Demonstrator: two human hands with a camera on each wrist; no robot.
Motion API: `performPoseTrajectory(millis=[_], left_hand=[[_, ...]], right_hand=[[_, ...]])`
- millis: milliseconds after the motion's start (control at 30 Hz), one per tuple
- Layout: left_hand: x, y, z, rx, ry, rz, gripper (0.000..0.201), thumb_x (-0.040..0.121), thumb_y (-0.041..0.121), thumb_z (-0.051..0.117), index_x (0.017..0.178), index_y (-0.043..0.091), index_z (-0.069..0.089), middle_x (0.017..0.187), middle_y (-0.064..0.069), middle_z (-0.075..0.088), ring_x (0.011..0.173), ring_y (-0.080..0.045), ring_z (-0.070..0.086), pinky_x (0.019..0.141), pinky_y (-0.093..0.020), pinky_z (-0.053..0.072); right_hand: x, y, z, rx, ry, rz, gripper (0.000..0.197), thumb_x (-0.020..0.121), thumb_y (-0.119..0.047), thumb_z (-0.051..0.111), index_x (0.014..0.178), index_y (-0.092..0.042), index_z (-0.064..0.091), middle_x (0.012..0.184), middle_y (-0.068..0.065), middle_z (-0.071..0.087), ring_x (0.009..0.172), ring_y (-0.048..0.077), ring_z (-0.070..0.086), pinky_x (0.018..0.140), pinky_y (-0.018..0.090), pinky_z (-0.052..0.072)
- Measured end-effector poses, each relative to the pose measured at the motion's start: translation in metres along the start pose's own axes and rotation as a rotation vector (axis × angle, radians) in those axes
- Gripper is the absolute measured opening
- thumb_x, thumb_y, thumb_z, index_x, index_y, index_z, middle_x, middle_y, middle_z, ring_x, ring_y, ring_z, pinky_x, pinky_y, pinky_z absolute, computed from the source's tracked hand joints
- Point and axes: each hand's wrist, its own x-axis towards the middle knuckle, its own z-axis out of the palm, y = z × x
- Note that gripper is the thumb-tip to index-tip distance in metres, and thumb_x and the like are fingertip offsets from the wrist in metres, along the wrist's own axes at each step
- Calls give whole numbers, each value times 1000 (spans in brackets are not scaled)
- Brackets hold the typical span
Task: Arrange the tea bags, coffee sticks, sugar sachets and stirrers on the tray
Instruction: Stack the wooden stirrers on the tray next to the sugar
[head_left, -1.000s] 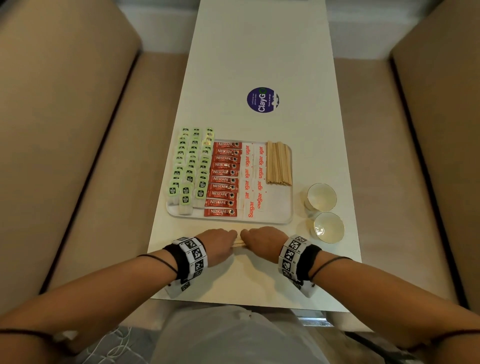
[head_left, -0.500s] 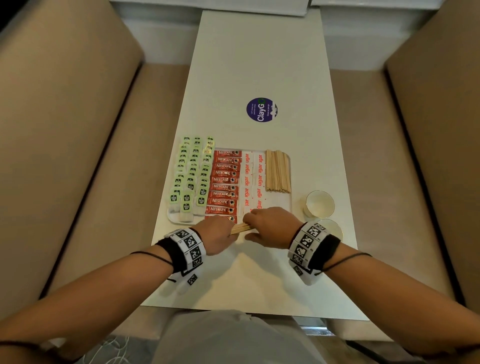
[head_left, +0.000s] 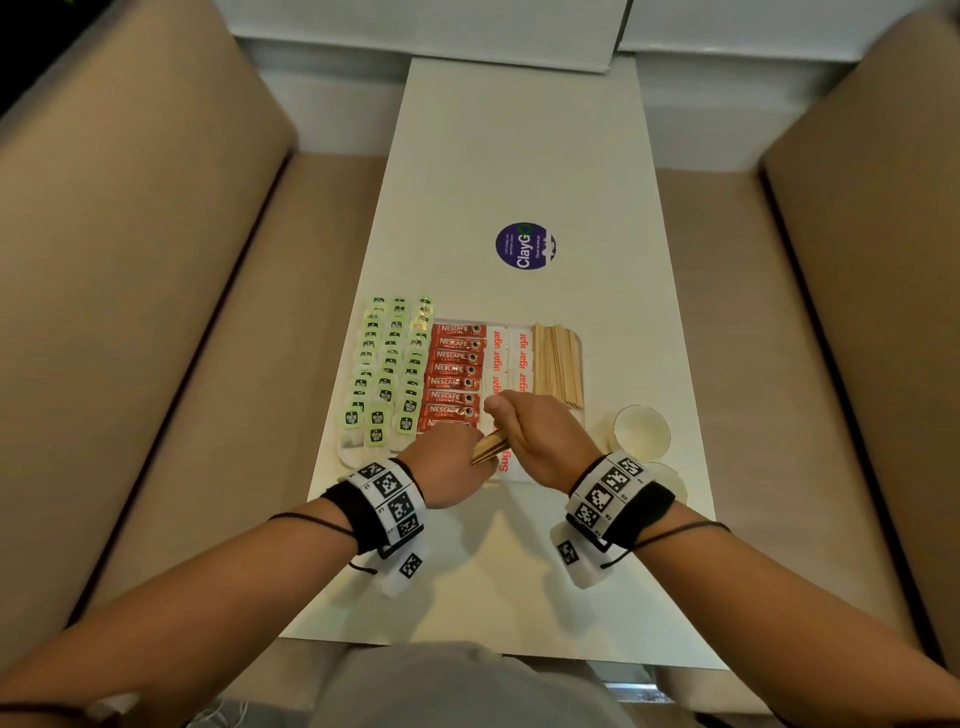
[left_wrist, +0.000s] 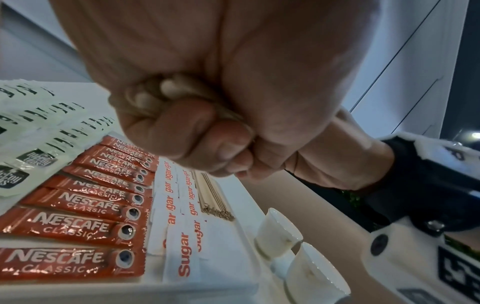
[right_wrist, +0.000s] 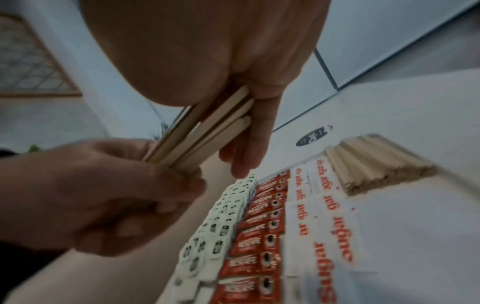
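Both hands had lifted the stirrers (right_wrist: 205, 133) from the table (head_left: 519, 597) to over the tray (head_left: 584, 415). Left hand (head_left: 449, 470) and right hand (head_left: 540, 439) each clasped one end, squaring the bundle to join the pile (head_left: 558, 366).

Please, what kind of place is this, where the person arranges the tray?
Probably a café booth or an office pantry seating area. A long narrow white table runs between two beige padded benches, a round purple sticker sits on the tabletop, and paper cups stand beside the tray of drink supplies.
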Motion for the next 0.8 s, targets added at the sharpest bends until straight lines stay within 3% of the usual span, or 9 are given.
performPoseTrajectory(millis=[200, 300, 333, 433, 500, 567, 633, 700, 800], left_hand=[[2, -7, -8, 39, 49, -12, 27, 95, 35, 55, 74, 18, 56, 67, 0, 58, 59, -18, 56, 53, -29, 39], [3, -6, -13, -1, 53, 33, 19, 91, 36, 56, 85, 20, 64, 75, 0, 65, 68, -19, 62, 63, -34, 53], [5, -5, -13, -7, 45, 52, 18, 89, 37, 54, 91, 23, 66, 80, 1, 67, 73, -18, 64, 69, -35, 55], [10, -9, -15, 31, 10, 63, 30, 81, 45, 48, 96, 30, 69, 86, 6, 69, 79, -13, 66, 73, -37, 57], [12, -13, -17, 65, 4, 60, 37, 77, 51, 47, 95, 29, 71, 84, 6, 70, 77, -11, 66, 71, -37, 58], [12, -12, -20, 84, 1, 70, 42, 75, 55, 49, 92, 25, 73, 81, 5, 69, 74, -12, 66, 69, -38, 57], [10, -8, -25, 62, 5, 70, 39, 76, 56, 55, 88, 23, 73, 77, 4, 68, 69, -13, 64, 66, -38, 55], [9, -6, -32, 31, 27, 68, 27, 79, 48, 69, 85, 22, 72, 72, 4, 66, 64, -13, 62, 58, -32, 50], [6, -9, -44, -27, 73, 75, 23, 80, 45, 77, 88, 25, 73, 72, 7, 65, 62, -8, 60, 54, -23, 43]], right_hand=[[11, 1, -8, 103, 80, 74, 65, 106, -55, 24, 86, -8, 65, 80, 6, 68, 75, 21, 63, 73, 41, 53], [10, -3, -4, 326, 65, 183, 64, 104, -60, 21, 91, -25, 73, 92, -1, 75, 84, 14, 69, 80, 34, 56], [9, -3, -1, 352, 19, 185, 63, 103, -61, 21, 90, -28, 74, 91, -2, 75, 81, 12, 69, 78, 34, 57], [10, 0, 1, 251, -126, 158, 74, 104, -62, 23, 89, -13, 77, 78, 2, 75, 64, 11, 70, 69, 31, 56], [11, 1, -2, 141, -189, 160, 73, 104, -60, 29, 75, -9, 73, 63, 0, 70, 49, 7, 63, 60, 22, 50], [12, 1, -1, 83, -176, 171, 66, 106, -50, 37, 57, -11, 60, 48, -4, 54, 38, 5, 47, 51, 20, 37], [12, 1, 0, 62, -152, 176, 60, 107, -40, 40, 55, -13, 53, 46, -5, 45, 36, 7, 39, 48, 22, 31], [12, 2, -2, 39, -123, 184, 57, 108, -37, 40, 60, -10, 58, 49, -2, 46, 39, 9, 38, 46, 20, 30], [12, 7, -9, 54, -54, 217, 57, 108, -35, 38, 61, -7, 52, 53, 4, 42, 46, 15, 35, 48, 27, 30]])
